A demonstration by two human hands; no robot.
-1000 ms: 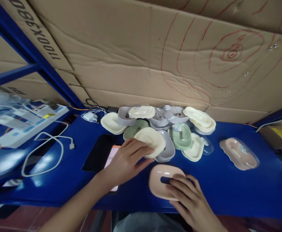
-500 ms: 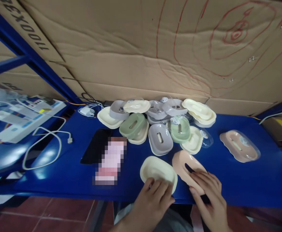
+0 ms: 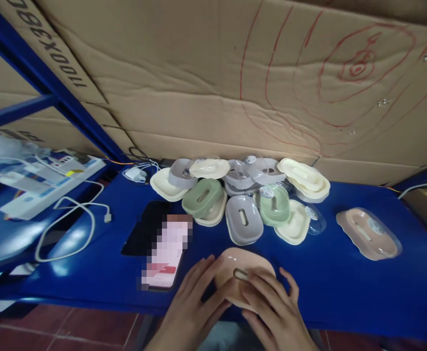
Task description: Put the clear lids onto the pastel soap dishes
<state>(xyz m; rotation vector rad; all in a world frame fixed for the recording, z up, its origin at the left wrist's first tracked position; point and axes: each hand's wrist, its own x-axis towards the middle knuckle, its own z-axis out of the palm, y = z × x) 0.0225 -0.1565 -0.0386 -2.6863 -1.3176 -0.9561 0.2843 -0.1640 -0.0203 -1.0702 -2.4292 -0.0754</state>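
Observation:
A peach-pink soap dish (image 3: 252, 257) with a slot in its middle lies at the table's front edge, where the cream tray was. A pale surface shows through the slot; the rest of what lies beneath is hidden. My left hand (image 3: 197, 295) is closed around its left side, fingers on the rim and thumb along the front. My right hand (image 3: 274, 302) grips its right front part, fingertips over the top near the slot. Just behind it rests a lilac soap dish (image 3: 237, 229). To its left lies a phone (image 3: 165, 280) with a blurred screen.
Several cream, green and lilac soap dishes, such as a green one (image 3: 213, 187), are heaped along the back of the blue table (image 3: 326, 292). At right sits a pink dish under a clear cover (image 3: 374, 239). A power strip (image 3: 27, 200) and white cable (image 3: 91, 219) lie left.
My right hand has moved left with the peach-pink dish, which now covers the spot of the cream tray. My left hand has shifted left, from the tray to the pink dish's left side.

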